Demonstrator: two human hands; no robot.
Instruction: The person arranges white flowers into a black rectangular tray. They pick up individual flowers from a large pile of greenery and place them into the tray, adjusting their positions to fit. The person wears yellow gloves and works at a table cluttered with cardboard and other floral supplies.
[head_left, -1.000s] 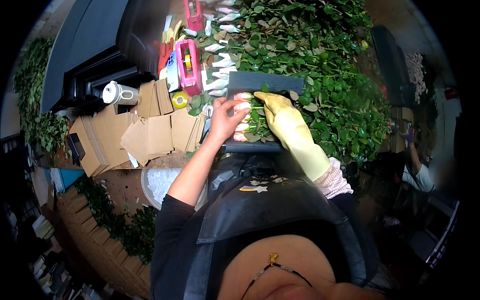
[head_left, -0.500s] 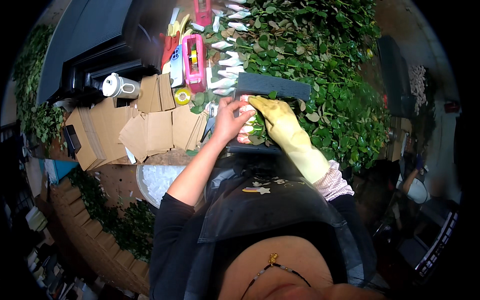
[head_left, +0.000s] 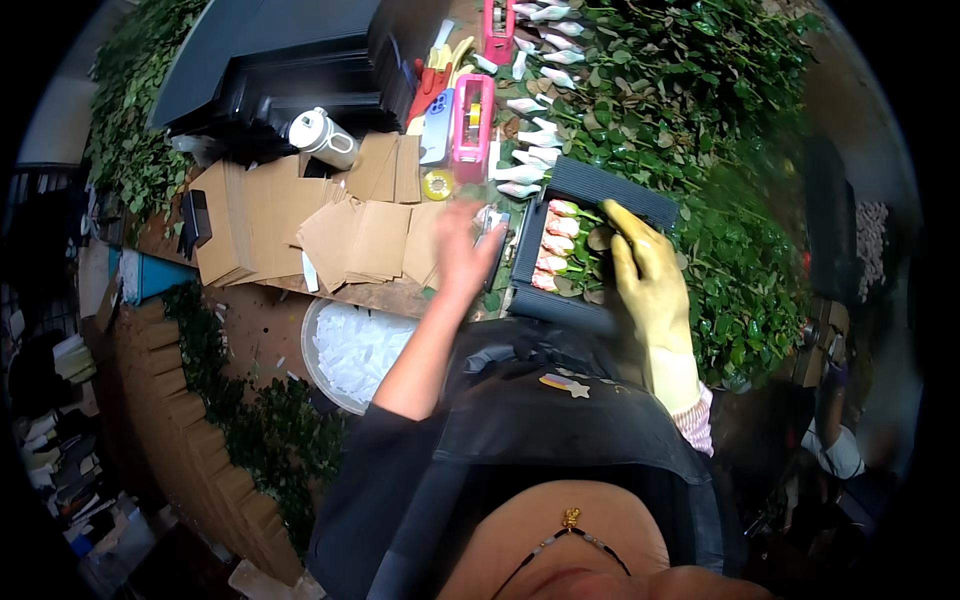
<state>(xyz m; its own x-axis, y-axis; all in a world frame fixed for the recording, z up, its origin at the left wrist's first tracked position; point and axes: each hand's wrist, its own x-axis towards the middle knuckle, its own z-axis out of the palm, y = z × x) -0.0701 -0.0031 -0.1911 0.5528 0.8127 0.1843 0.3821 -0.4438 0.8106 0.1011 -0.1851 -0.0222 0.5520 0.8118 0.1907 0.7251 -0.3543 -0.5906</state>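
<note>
A row of pink and white roses (head_left: 555, 248) lies in a black corrugated wrapper (head_left: 615, 192), its far flap standing up and its near edge close to my apron. My right hand (head_left: 655, 285), in a yellow rubber glove, rests beside the rose stems and leaves, fingers stretched and a little apart. To the left of the wrapper, my bare left hand (head_left: 462, 252) is off the flowers. Motion smears its fingers beside a small pale, bluish item (head_left: 491, 222) whose kind I cannot make out.
Cardboard pieces (head_left: 375, 240) cover the left of the table, near a white tumbler (head_left: 325, 138), a pink tape dispenser (head_left: 472, 125) and a phone (head_left: 437, 128). Leafy stems (head_left: 730, 250) spread to the right. Below the table edge stands a tub of white pieces (head_left: 355, 345).
The view has shifted, so the table appears farther right. My left hand has come away leftward from the roses. My right hand has drawn back from the blooms, uncovering the row.
</note>
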